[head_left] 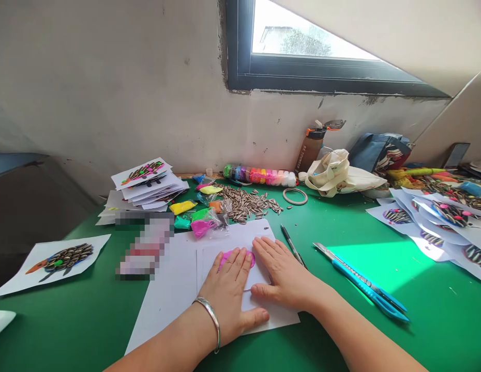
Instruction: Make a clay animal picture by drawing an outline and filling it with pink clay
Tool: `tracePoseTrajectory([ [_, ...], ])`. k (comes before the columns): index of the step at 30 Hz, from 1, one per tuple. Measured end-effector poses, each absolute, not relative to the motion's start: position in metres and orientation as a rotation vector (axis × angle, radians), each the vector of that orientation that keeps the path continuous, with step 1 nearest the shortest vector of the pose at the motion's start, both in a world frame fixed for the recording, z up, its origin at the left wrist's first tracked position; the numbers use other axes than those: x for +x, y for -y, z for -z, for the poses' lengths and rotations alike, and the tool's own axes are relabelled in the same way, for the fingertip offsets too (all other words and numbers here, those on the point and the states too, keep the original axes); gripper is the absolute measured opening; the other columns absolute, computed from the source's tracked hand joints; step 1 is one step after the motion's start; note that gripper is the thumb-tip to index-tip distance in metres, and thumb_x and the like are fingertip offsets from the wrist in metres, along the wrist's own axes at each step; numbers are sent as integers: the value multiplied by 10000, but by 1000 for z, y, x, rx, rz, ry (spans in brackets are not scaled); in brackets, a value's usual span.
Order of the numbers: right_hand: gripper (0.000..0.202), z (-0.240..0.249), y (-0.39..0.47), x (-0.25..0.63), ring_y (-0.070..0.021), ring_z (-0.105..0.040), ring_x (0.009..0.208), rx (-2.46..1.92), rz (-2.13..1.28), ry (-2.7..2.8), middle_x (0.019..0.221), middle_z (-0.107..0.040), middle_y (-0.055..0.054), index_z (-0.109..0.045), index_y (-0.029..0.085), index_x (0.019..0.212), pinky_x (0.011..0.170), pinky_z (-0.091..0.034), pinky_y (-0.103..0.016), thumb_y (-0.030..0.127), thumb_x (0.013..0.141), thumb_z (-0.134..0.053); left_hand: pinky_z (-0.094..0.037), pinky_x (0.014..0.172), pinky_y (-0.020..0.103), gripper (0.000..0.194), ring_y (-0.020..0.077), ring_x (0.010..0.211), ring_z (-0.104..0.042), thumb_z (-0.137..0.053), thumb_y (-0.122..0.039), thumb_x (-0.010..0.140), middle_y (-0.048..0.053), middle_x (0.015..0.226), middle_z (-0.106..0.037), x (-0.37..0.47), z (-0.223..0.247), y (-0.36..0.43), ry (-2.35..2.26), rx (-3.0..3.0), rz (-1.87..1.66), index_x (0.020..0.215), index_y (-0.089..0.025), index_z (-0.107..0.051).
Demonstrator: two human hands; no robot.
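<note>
My left hand (230,289), with a silver bangle at its wrist, lies flat with its fingertips over a flattened piece of pink modelling clay (225,257). The clay is on a small white paper (209,253), and the fingers hide part of it. Fingers stretched out, my right hand (281,271) rests on the right side of the same paper and holds nothing. Larger white sheets (166,305) lie beneath. A black pen (290,242) is just beyond the right hand, and a blue craft knife (360,279) lies farther right.
Sunflower seeds (246,204) and bags of coloured clay (204,225) lie behind the paper. Stacks of seed pictures stand at left (147,188) and right (434,222). Near the wall are a tape ring (295,196), a brown bottle (311,147) and a cloth bag (333,175).
</note>
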State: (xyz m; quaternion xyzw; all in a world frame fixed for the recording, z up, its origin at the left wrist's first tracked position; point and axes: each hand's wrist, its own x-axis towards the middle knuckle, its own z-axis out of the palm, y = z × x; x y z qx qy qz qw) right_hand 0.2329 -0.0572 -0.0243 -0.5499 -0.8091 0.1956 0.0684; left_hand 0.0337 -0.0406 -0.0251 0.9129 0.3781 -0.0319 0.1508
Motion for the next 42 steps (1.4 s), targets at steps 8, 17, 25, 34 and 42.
tracePoseTrajectory([
  [8,896,25,56,230,-244,-50,1426,-1651,-628,2440,1551,-89,-68,-146,171,1489,1155,-35,-448,665,806,-448,-18,1137,549,967,304,1414,-66,-416,-739,756,102,1537,-118,36,20,41,-1111,2635,103,1474,-144,-160],
  [17,898,28,56,229,-257,-18,1425,-1677,-644,2440,1551,-50,-66,-125,170,1490,1152,-18,-469,680,811,-420,-74,1132,556,963,311,1406,-130,-470,-718,746,120,1527,-162,42,19,45,-1096,2634,102,1465,-137,-201],
  [25,907,23,55,228,-251,-29,1426,-1680,-624,2465,1546,-71,-81,-147,157,1487,1152,-25,-467,703,807,-399,-196,1116,525,852,313,1396,-180,-360,-681,844,157,1513,-228,6,16,15,-1435,2621,-218,1461,-111,-220],
  [34,896,26,54,227,-250,-28,1426,-1699,-601,2483,1545,-61,-75,-150,169,1485,1152,-33,-466,694,808,-410,-156,1128,518,777,283,1404,-155,-305,-653,871,107,1520,-198,-11,20,21,-1372,2521,128,1449,-136,-266],
  [42,873,27,55,225,-268,-39,1423,-1719,-572,2483,1545,-63,-80,-156,161,1486,1149,-41,-485,677,824,-395,-148,1127,522,820,289,1404,-157,-420,-663,814,108,1521,-193,-9,20,20,-1380,2535,137,1449,-164,-274],
])
